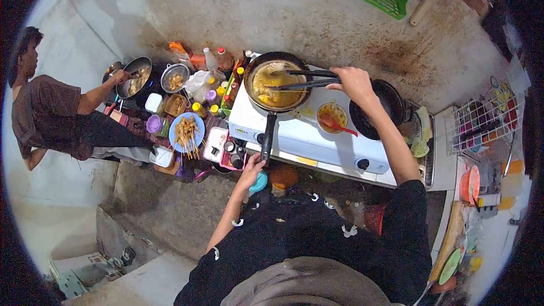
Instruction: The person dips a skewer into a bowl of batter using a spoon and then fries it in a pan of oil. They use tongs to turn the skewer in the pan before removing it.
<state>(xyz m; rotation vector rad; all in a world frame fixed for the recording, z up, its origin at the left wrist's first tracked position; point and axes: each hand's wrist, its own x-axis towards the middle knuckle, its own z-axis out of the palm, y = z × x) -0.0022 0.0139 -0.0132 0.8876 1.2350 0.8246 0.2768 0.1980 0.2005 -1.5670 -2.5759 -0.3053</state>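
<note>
On the left burner of the white stove (317, 119) stands a black frying pan (274, 107) with bubbling yellow oil and pale food (266, 82) in it. My left hand (250, 173) is closed around the end of the pan's handle. My right hand (354, 85) grips black tongs (314, 79) from the right, their arms apart and the tips down among the food. A bowl of orange-yellow batter (330, 116) with a red spoon (345, 130) sits on the stove, below my right forearm. Beside it, a second dark pan (377, 110) is partly behind that forearm.
Left of the stove are sauce bottles (225, 59), a blue plate of skewers (187, 132), a strainer with fried pieces (175, 79) and a pink tray (232, 156). Another person (51, 107) stirs a wok (136, 82) farther left. A wire rack (484, 124) hangs at right.
</note>
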